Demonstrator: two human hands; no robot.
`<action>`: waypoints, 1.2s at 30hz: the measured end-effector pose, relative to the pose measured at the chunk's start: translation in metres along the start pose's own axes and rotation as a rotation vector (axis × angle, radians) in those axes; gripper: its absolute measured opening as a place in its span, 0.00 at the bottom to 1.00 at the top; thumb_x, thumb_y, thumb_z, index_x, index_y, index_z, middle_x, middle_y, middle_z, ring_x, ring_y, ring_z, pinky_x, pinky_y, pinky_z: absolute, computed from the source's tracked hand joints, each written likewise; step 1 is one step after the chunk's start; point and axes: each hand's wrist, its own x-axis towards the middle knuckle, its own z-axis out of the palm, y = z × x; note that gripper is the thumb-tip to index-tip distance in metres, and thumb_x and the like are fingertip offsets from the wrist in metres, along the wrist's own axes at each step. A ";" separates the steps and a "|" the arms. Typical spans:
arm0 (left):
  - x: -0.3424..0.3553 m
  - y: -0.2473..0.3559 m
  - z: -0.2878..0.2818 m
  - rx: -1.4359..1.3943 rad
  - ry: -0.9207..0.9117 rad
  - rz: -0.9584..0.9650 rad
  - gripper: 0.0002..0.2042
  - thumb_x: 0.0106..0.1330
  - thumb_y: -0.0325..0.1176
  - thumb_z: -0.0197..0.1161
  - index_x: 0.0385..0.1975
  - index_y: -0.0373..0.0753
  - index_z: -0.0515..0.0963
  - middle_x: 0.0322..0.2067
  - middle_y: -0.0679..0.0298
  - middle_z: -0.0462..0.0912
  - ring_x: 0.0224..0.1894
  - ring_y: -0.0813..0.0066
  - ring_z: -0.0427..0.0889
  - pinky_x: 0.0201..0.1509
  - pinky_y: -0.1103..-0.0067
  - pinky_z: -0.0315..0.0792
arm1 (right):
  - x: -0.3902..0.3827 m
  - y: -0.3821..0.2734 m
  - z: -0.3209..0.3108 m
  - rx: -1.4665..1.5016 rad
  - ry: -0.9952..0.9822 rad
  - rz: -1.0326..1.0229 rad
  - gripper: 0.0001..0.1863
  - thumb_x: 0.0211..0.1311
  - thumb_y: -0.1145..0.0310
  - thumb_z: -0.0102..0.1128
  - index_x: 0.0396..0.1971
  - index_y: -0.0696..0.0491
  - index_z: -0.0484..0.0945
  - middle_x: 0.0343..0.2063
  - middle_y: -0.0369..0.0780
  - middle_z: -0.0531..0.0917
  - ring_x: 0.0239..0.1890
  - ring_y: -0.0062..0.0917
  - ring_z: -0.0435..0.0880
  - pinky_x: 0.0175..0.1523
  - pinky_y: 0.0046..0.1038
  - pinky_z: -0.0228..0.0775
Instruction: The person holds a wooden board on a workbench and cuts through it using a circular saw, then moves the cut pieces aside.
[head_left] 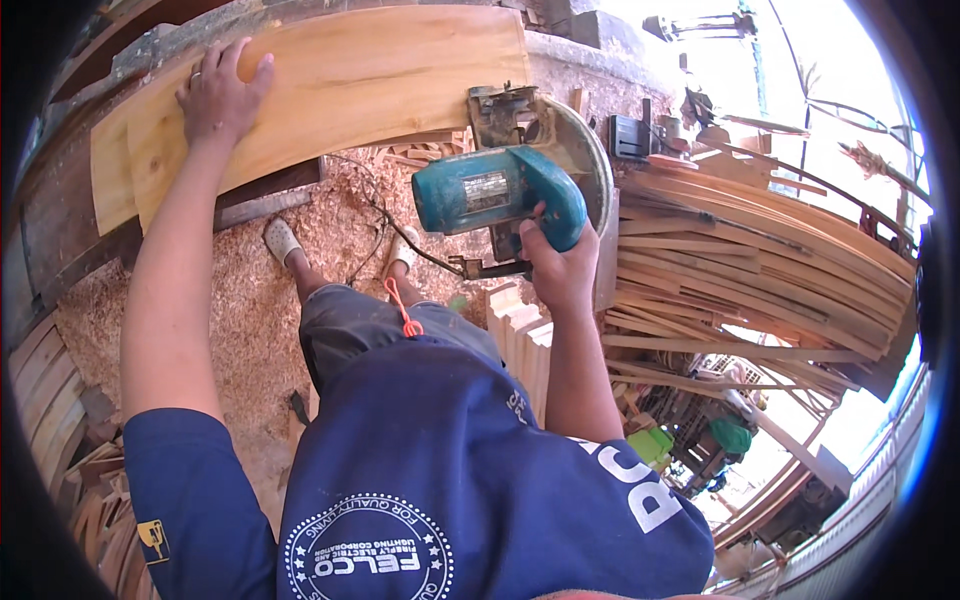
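Observation:
My left hand (222, 95) rests with fingers apart on a pale wooden board (370, 65), which lies across a bench at the top of the view over another board edge at its left end. My right hand (555, 250) grips the handle of a teal circular saw (470, 190) with a grey metal guard and base, at the right end of the board. The saw's front sits at the board's near right edge; its blade is not clearly visible. A black cord (440, 263) hangs from beside the saw toward the floor.
Long wooden strips (750, 260) are stacked at the right. More wood pieces (40, 390) stand at the left, and cut blocks (515, 325) beside my right leg. Wood shavings (150, 330) cover the floor around my feet. A green item (728, 434) lies among clutter at lower right.

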 end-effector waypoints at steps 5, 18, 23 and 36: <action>0.001 -0.005 0.008 -0.008 0.023 0.018 0.29 0.70 0.64 0.56 0.68 0.60 0.73 0.68 0.65 0.75 0.68 0.47 0.74 0.72 0.47 0.62 | 0.000 -0.002 0.002 0.006 -0.003 -0.027 0.14 0.61 0.74 0.68 0.46 0.58 0.81 0.31 0.34 0.83 0.30 0.16 0.79 0.38 0.22 0.73; 0.000 -0.002 0.004 -0.001 -0.014 0.012 0.30 0.70 0.64 0.55 0.69 0.58 0.74 0.66 0.65 0.75 0.69 0.61 0.75 0.76 0.51 0.56 | -0.002 -0.001 0.009 0.030 0.017 0.018 0.12 0.61 0.73 0.68 0.45 0.56 0.81 0.34 0.32 0.82 0.35 0.15 0.77 0.42 0.22 0.72; 0.000 -0.003 0.004 -0.008 0.027 0.036 0.28 0.71 0.63 0.55 0.68 0.60 0.75 0.66 0.68 0.76 0.69 0.64 0.74 0.75 0.51 0.58 | -0.001 0.003 0.010 0.013 0.026 -0.042 0.10 0.61 0.75 0.67 0.42 0.57 0.80 0.29 0.33 0.81 0.29 0.16 0.79 0.37 0.22 0.73; -0.002 -0.003 0.002 -0.007 0.011 0.043 0.28 0.72 0.62 0.55 0.67 0.57 0.75 0.64 0.70 0.75 0.69 0.68 0.73 0.76 0.54 0.55 | 0.005 -0.002 0.013 0.066 -0.016 -0.029 0.10 0.62 0.78 0.66 0.42 0.58 0.78 0.24 0.34 0.81 0.24 0.17 0.80 0.32 0.22 0.72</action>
